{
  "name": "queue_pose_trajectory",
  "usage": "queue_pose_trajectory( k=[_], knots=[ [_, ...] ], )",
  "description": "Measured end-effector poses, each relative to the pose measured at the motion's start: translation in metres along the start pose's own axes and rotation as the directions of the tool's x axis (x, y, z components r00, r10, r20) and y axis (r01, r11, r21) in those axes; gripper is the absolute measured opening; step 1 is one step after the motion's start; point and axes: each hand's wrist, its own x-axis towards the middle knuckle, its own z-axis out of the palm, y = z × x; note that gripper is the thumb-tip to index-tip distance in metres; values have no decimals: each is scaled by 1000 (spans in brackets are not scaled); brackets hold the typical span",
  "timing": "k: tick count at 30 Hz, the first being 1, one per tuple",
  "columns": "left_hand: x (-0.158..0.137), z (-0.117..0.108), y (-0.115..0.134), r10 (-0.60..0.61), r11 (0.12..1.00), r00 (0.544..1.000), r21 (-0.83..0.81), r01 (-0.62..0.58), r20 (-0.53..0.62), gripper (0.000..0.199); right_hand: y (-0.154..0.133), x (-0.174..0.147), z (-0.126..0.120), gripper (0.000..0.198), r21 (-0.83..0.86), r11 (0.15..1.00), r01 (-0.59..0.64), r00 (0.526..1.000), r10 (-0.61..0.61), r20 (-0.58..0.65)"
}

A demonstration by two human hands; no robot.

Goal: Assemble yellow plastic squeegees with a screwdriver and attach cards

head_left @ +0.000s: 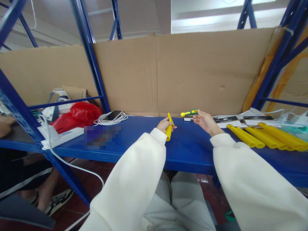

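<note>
My left hand [165, 124] is closed around a yellow tube [169, 130], tilted nearly upright above the blue shelf top [144, 134]. In my right hand [204, 121], the fingers pinch the end of a screwdriver [190, 113] with a yellow and green handle. Its thin metal shaft points left toward the upper part of the tube; whether the tip touches the tube or lies behind it I cannot tell. Several more yellow tubes [267, 139] lie side by side to the right of my right hand.
Coiled white cable [102, 119] with a phone [113, 115] on it lies at the back left. Near it are a red bag [77, 115] and a white power strip [69, 136]. Cardboard [192, 70] walls the back. Another person's leg [48, 189] shows at lower left.
</note>
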Motion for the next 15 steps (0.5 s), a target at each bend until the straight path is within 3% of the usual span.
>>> queue_pose_trajectory(
  k=[6,15],
  knots=[
    [6,-3,-2,-9,1000,999,5,8,48,80,3,4,-2,27,-31,999,28,992,-32,-119],
    [-1,1,0,-5,999,998,39,3,58,77,4,3,-6,24,-69,996,52,989,-61,-135]
  ],
)
